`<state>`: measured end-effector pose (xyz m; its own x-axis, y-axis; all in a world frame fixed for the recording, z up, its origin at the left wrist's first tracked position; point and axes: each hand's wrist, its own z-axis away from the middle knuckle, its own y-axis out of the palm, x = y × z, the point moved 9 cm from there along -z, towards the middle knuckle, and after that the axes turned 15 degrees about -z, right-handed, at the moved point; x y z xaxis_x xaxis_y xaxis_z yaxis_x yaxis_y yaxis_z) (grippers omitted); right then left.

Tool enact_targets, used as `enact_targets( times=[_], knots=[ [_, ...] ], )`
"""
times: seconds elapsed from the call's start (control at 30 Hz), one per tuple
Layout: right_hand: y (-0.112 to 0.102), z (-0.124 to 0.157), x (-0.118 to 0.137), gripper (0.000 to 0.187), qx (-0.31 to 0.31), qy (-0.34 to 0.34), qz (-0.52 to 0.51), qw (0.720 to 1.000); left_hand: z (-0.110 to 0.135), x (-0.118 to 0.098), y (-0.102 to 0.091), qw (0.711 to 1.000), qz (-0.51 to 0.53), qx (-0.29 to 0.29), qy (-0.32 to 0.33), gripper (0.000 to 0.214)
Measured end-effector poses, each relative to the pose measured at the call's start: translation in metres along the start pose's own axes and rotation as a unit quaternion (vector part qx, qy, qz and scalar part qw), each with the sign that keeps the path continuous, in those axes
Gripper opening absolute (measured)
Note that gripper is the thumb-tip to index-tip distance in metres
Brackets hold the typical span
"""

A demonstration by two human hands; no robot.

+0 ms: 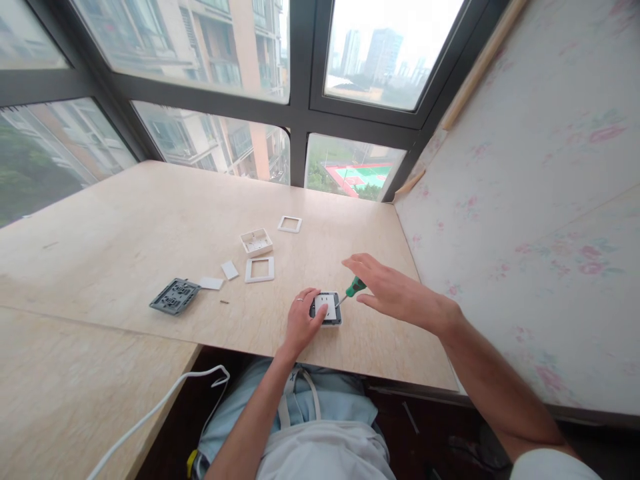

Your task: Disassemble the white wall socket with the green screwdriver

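Observation:
My left hand presses a wall socket against the table near its front edge, with fingers and thumb closed around its left side. The socket has a white slotted face, a dark grey frame and a white box under it. My right hand has the green handle of a screwdriver between thumb and fingers, against the palm; the fingers are rather straight, so the hold looks loose. The screwdriver's shaft slants down to the left, its tip at the right edge of the socket's frame. The screw itself is too small to make out.
Left of the socket lie a dark grey frame, white plates, a small screw, a white cover frame and an open white box. Another cover frame lies farther back. A white cable crosses the lower left.

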<state>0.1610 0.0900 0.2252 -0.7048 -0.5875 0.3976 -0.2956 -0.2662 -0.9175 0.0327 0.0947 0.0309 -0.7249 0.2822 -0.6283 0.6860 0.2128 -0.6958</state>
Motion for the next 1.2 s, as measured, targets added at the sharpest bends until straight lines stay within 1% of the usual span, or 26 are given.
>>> enact_targets(
  times=[0.03, 0.1, 0.13, 0.17, 0.23, 0.27, 0.3, 0.37, 0.4, 0.43, 0.47, 0.5, 0.53, 0.6, 0.63, 0.7, 0.73, 0.77, 0.8, 0.87, 0.93, 0.97, 1.0, 1.07, 1.13, 1.2],
  knots=[
    [0.000, 0.000, -0.003, 0.051, -0.009, 0.022, 0.002, 1.000, 0.000, 0.000, 0.000, 1.000, 0.001, 0.000, 0.000, 0.035],
    [0.001, -0.003, -0.014, 0.048, -0.015, 0.096, 0.037, 0.995, 0.000, -0.001, -0.001, 1.000, 0.001, 0.001, 0.000, 0.035],
    [0.001, -0.003, -0.020, 0.044, -0.014, 0.137, 0.067, 0.988, 0.000, -0.001, -0.001, 1.000, 0.000, 0.000, 0.000, 0.034],
    [0.001, -0.004, -0.026, 0.046, -0.011, 0.172, 0.100, 0.980, 0.000, -0.001, -0.001, 1.000, -0.001, -0.002, 0.001, 0.034],
    [-0.001, -0.004, -0.031, 0.053, -0.011, 0.211, 0.148, 0.966, 0.000, -0.002, -0.002, 1.000, -0.003, -0.004, 0.003, 0.033],
    [-0.003, -0.005, -0.031, 0.051, -0.016, 0.207, 0.152, 0.966, 0.000, -0.002, -0.002, 1.000, -0.004, -0.005, 0.004, 0.033],
    [-0.003, -0.005, -0.029, 0.043, -0.022, 0.186, 0.139, 0.972, 0.000, -0.002, -0.002, 1.000, -0.005, -0.004, 0.005, 0.033],
    [-0.002, -0.007, -0.015, 0.017, -0.027, 0.095, 0.081, 0.992, 0.000, -0.002, -0.002, 1.000, -0.008, -0.003, 0.009, 0.033],
    [-0.002, -0.006, -0.007, 0.018, -0.028, 0.043, 0.045, 0.998, -0.001, -0.003, -0.002, 1.000, -0.009, -0.003, 0.010, 0.033],
    [-0.002, -0.005, 0.000, 0.026, -0.029, 0.001, 0.014, 0.999, -0.001, -0.003, -0.002, 1.000, -0.010, -0.004, 0.011, 0.033],
    [-0.002, -0.003, 0.004, 0.032, -0.029, -0.023, -0.010, 0.999, -0.001, -0.003, -0.002, 1.000, -0.010, -0.004, 0.011, 0.033],
    [-0.002, -0.002, 0.006, 0.033, -0.031, -0.028, -0.026, 0.999, -0.001, -0.003, -0.002, 1.000, -0.009, -0.004, 0.010, 0.034],
    [-0.002, -0.002, 0.004, 0.033, -0.033, -0.014, -0.034, 0.999, -0.001, -0.003, -0.002, 1.000, -0.008, -0.004, 0.009, 0.034],
    [0.000, -0.003, -0.004, 0.033, -0.037, 0.051, -0.016, 0.998, -0.001, -0.003, -0.002, 1.000, -0.005, -0.002, 0.006, 0.034],
    [0.000, -0.002, -0.010, 0.035, -0.038, 0.094, 0.013, 0.995, -0.001, -0.003, -0.002, 1.000, -0.003, -0.001, 0.006, 0.035],
    [-0.002, 0.001, -0.022, 0.047, -0.041, 0.176, 0.086, 0.980, -0.001, -0.002, -0.002, 1.000, -0.001, 0.000, 0.005, 0.035],
    [-0.004, 0.002, -0.026, 0.051, -0.044, 0.203, 0.112, 0.972, -0.001, -0.002, -0.001, 1.000, 0.000, 0.000, 0.004, 0.036],
    [-0.006, 0.004, -0.028, 0.050, -0.048, 0.210, 0.119, 0.969, -0.001, -0.002, -0.001, 1.000, 0.001, -0.001, 0.005, 0.035],
    [-0.006, 0.004, -0.027, 0.043, -0.051, 0.196, 0.107, 0.973, -0.001, -0.001, -0.001, 1.000, 0.001, -0.001, 0.005, 0.035],
    [-0.005, 0.005, -0.019, 0.025, -0.051, 0.121, 0.041, 0.990, -0.001, -0.001, -0.001, 1.000, 0.002, -0.004, 0.005, 0.034],
    [-0.003, 0.007, -0.009, 0.033, -0.046, 0.040, -0.029, 0.998, -0.001, 0.000, -0.001, 1.000, 0.004, -0.006, 0.003, 0.034],
    [-0.003, 0.008, -0.005, 0.038, -0.045, 0.017, -0.053, 0.997, -0.001, 0.000, -0.001, 1.000, 0.005, -0.006, 0.001, 0.034],
    [-0.003, 0.008, -0.004, 0.041, -0.047, 0.011, -0.067, 0.997, -0.001, 0.000, -0.001, 1.000, 0.006, -0.006, 0.000, 0.034],
    [-0.002, 0.007, -0.008, 0.045, -0.054, 0.044, -0.059, 0.996, -0.001, 0.000, -0.001, 1.000, 0.006, -0.007, -0.001, 0.034],
    [-0.003, 0.006, -0.018, 0.045, -0.056, 0.123, 0.005, 0.991, -0.001, 0.000, -0.001, 1.000, 0.004, -0.008, -0.001, 0.034],
    [-0.006, 0.007, -0.028, 0.047, -0.050, 0.200, 0.086, 0.975, -0.002, 0.000, -0.002, 1.000, 0.002, -0.007, 0.001, 0.033]
  ],
)
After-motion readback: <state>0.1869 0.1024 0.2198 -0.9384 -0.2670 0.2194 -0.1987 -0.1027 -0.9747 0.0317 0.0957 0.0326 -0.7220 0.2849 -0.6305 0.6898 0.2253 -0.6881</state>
